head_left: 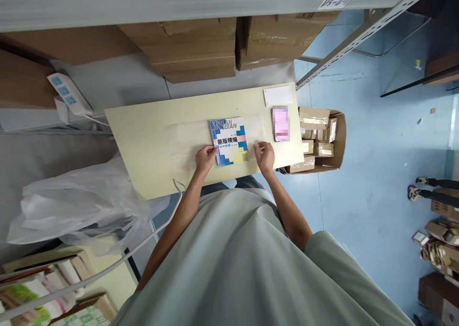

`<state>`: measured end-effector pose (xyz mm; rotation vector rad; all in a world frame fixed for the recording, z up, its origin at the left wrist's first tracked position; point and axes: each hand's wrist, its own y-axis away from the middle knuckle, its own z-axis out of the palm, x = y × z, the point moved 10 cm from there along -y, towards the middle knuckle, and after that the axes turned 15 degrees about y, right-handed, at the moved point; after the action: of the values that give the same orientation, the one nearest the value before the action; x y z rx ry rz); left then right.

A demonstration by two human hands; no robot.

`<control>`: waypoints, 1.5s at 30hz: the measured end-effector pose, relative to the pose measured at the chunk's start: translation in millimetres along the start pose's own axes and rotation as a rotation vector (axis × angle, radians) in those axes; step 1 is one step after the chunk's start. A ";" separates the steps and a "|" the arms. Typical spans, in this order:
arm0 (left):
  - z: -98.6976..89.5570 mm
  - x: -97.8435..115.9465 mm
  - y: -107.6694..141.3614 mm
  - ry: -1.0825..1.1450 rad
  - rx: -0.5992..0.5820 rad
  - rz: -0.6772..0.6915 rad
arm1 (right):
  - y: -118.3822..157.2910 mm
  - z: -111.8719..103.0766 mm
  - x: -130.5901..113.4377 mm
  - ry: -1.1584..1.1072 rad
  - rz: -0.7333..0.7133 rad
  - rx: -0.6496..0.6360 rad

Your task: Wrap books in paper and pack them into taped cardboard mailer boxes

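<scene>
A blue and white book [231,142] lies face up on a thin, translucent wrapping sheet [186,146], which is spread over the pale yellow table [143,139]. At the book's left edge, my left hand [206,158] is closed, thumb and fingers pinching that edge. To the right of the book is my right hand [264,157], with its fingers curled close to the sheet's right part; what they hold, if anything, is too small to make out.
A pink phone-like item [280,124] and a white card [278,96] lie at the table's right. Beyond that edge stands a carton of small boxes [340,142]. White plastic [79,201] hangs at left, near a cable [143,242]. A shelf beam [161,3] crosses above.
</scene>
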<state>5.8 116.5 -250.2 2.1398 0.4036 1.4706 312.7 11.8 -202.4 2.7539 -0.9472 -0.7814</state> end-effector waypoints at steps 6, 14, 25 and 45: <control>-1.5 0.3 1.0 0.014 -0.015 0.025 | 4.1 -19.0 39.9 0.026 0.127 0.080; -3.1 4.1 3.1 0.032 0.048 0.035 | 2.7 -16.5 23.5 -0.081 0.134 0.022; -6.7 6.5 7.9 0.034 0.107 0.045 | 34.4 19.9 -86.3 -0.021 -0.360 -0.245; 40.9 39.4 59.4 -0.305 0.288 0.137 | -31.7 55.4 -92.5 -0.180 -0.464 -0.376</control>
<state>55.8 77.6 -197.8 2.6184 0.3801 1.1835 239.5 95.5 -218.7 2.6103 -0.1385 -1.1521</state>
